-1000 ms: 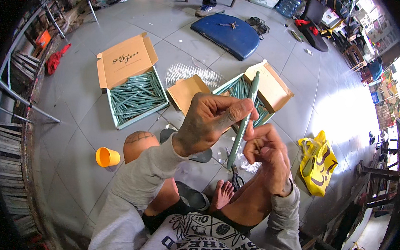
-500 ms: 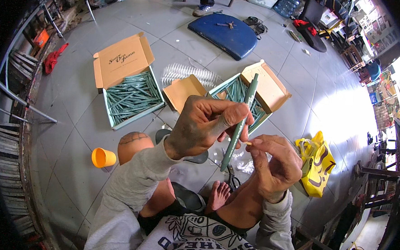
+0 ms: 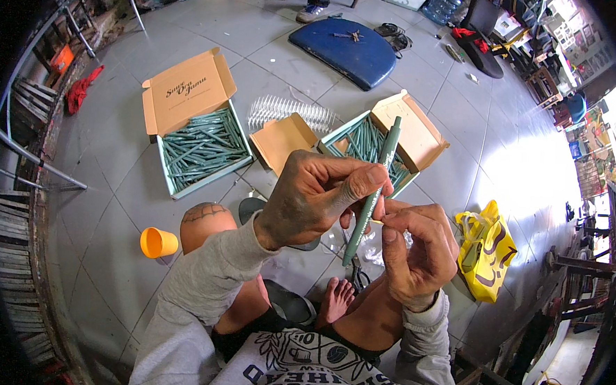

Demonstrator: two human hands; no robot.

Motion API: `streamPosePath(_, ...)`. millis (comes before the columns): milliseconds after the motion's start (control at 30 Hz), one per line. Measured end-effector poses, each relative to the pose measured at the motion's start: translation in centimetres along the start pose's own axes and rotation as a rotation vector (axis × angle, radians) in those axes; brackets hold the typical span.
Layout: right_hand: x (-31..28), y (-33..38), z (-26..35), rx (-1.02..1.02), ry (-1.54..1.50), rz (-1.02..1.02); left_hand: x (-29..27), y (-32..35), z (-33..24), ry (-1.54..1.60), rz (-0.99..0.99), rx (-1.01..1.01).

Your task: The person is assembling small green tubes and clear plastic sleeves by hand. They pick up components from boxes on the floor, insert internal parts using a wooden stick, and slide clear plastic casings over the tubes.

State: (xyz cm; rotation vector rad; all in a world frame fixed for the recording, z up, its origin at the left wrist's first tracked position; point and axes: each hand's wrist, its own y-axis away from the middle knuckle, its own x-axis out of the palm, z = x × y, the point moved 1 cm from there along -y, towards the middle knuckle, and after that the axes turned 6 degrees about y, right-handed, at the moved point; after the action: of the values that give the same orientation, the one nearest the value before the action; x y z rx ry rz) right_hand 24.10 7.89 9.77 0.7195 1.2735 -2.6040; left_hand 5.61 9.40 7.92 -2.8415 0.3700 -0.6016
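The green stick (image 3: 373,192) stood nearly upright between both hands, above the person's lap. The left hand (image 3: 315,196) clamped its middle with thumb and fingers; the right hand (image 3: 416,250) pinched its lower part. Two open boxes of green sticks (image 3: 202,148) (image 3: 366,143) lay on the floor beyond.

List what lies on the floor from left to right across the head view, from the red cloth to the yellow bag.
Red cloth → orange cup → left open box of green sticks → clear plastic sleeves → right open box of green sticks → yellow bag.

left hand (image 3: 315,196): fingers pinched | right hand (image 3: 416,250): fingers curled, close together
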Motion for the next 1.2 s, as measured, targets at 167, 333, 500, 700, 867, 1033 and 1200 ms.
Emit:
streamPosePath(167,0.2,-0.2,0.1,-0.005,0.021,-0.003,0.0,0.0,0.0,0.007,-0.016,-0.006)
streamPosePath(333,0.1,-0.3,0.2,-0.024,0.047,0.005,0.0,0.1,-0.1,0.011,-0.022,-0.015)
streamPosePath(500,0.3,-0.2,0.2,-0.03,0.042,0.002,0.0,0.2,-0.1,-0.016,-0.039,-0.009)
streamPosePath(700,0.3,-0.4,0.4,-0.057,0.063,0.01,0.1,0.3,-0.1,0.012,-0.043,0.009)
streamPosePath(867,0.6,-0.3,0.2,-0.057,0.068,-0.028,0.2,0.4,0.0,0.043,-0.062,-0.019)
streamPosePath(1033,0.5,-0.2,-0.1,-0.054,0.012,-0.039,0.0,0.3,-0.2,0.01,-0.042,-0.018)
streamPosePath(1200,1.1,-0.1,-0.4,-0.028,-0.061,-0.083,0.0,0.1,0.0,0.03,-0.058,0.002)
